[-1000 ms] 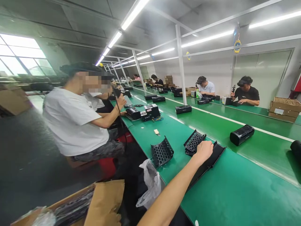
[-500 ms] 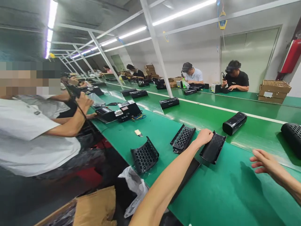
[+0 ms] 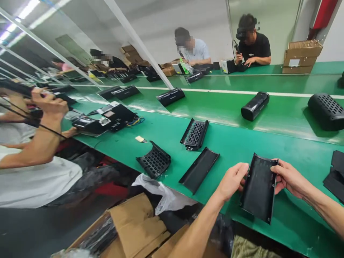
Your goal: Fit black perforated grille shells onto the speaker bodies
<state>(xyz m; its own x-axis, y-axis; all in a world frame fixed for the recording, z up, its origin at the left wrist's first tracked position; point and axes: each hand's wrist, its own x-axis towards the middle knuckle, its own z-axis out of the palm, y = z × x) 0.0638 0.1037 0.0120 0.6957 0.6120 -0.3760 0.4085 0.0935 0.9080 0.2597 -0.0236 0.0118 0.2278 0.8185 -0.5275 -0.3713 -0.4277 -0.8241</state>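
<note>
A curved black panel is held over the near edge of the desk, the left hand and right hand gripping its opposite long sides, several fingers hidden behind. Its long axis runs from near edge toward far, hollow face up. Leftward lie a plain panel and, nearer the far edge, a perforated panel; rightward, dark pieces are cut off by the view.
</note>
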